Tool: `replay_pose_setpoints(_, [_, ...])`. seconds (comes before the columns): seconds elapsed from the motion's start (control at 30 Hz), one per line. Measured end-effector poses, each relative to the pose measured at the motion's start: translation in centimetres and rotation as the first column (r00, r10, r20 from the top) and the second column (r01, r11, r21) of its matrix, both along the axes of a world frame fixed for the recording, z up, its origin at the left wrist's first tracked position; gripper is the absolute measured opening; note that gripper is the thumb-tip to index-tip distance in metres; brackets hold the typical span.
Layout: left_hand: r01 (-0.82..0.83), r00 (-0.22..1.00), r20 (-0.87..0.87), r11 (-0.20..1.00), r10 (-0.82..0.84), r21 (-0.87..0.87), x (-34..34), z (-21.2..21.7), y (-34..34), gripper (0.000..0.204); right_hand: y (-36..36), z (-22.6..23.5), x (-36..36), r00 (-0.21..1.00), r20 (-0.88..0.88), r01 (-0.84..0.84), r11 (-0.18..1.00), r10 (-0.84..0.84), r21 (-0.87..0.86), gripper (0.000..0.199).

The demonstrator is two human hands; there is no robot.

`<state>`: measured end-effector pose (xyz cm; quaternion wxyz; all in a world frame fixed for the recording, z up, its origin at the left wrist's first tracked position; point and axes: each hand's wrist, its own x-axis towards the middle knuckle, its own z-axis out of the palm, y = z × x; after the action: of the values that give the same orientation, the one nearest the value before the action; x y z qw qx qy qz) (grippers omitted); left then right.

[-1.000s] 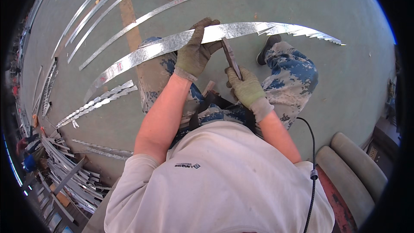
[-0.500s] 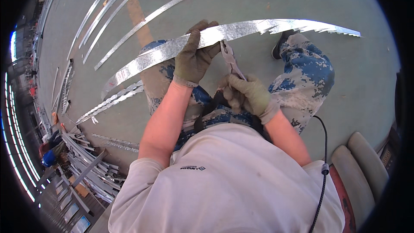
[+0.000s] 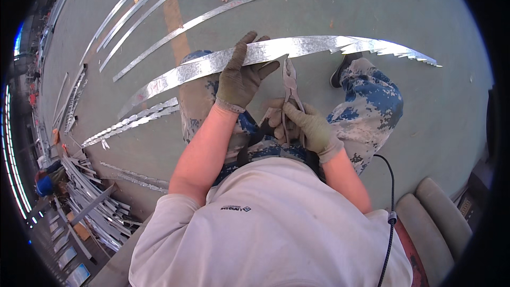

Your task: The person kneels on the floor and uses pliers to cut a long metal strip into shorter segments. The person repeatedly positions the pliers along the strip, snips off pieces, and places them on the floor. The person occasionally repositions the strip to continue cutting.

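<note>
My left hand (image 3: 237, 82), in a greenish-brown glove, grips a long shiny metal strip (image 3: 196, 68). One finger crosses the strip's front face, while others stretch out below and behind it. The strip curves across the view above my knees, and its right part has a row of slanted, tooth-like cuts (image 3: 390, 49) along the lower edge. My right hand (image 3: 311, 126), gloved too, is closed around the handles of a pair of pliers (image 3: 290, 82). The pliers point up, with their tips close to the strip's lower edge; whether they touch it I cannot tell.
Several long metal strips (image 3: 212, 13) lie on the grey-green floor ahead. Notched strips (image 3: 133, 122) lie left of my knee. A heap of metal pieces (image 3: 95, 202) and a person in blue (image 3: 45, 183) are at lower left. A grey cushion (image 3: 425, 228) and a black cable (image 3: 392, 196) are at right.
The pliers have moved slightly right and stand straighter, with their handles spread wider. The left hand's fingers have spread more around the strip. The whole view has shifted a little.
</note>
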<state>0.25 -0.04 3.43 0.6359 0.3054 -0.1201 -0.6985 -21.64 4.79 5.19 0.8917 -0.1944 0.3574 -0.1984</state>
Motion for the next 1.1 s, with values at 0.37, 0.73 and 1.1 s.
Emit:
replay_pose_setpoints(0.37, [-0.146, 0.986, -0.090, 0.989, 0.144, -0.013, 1.1, -0.4, 0.4, 0.048, 0.7, 0.4, 2.7, 0.770, -0.637, -0.289, 0.905, 0.027, -0.311, 0.043])
replay_pose_setpoints(0.73, [-0.124, 0.986, -0.118, 0.991, 0.117, -0.055, 1.2, -0.4, 0.7, 0.045, 1.6, -1.2, 4.1, 0.682, -0.703, -0.269, 0.825, -0.201, -0.497, 0.037])
replay_pose_setpoints(1.1, [-0.120, 0.987, -0.111, 0.991, 0.112, -0.065, 1.2, -0.6, 0.6, 0.043, 0.7, 0.9, 4.5, 0.707, -0.706, -0.244, 0.925, -0.036, -0.292, 0.038])
